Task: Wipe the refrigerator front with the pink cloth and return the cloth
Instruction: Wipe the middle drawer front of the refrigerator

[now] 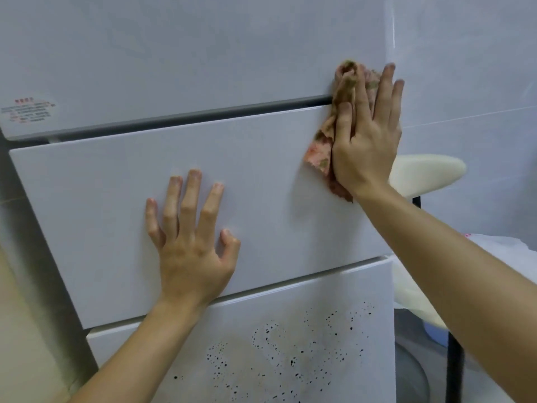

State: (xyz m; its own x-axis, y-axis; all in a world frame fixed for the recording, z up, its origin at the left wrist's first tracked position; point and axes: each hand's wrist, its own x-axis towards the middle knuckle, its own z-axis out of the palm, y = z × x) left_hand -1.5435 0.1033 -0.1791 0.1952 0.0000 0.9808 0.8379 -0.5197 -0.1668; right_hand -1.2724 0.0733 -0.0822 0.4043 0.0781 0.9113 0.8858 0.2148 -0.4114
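A: How are the hands?
B: The right hand (367,135) lies flat, fingers straight, pressing the pink cloth (319,155) against the refrigerator front (174,53) at its right edge, across the seam (203,114). The left hand (189,245), spread and holding nothing, braces the middle drawer (87,199).
A: Which step?
B: Wiping, I judge. Next: sweep firmly leftward, then down to the speckled lower panel (319,292).

White refrigerator front (145,184) (lowest panel black-speckled); pink, brown-mottled cloth (322,149).

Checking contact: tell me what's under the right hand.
The right hand presses the pink cloth against the refrigerator front. Cloth edges show; its middle and the surface beneath are covered.
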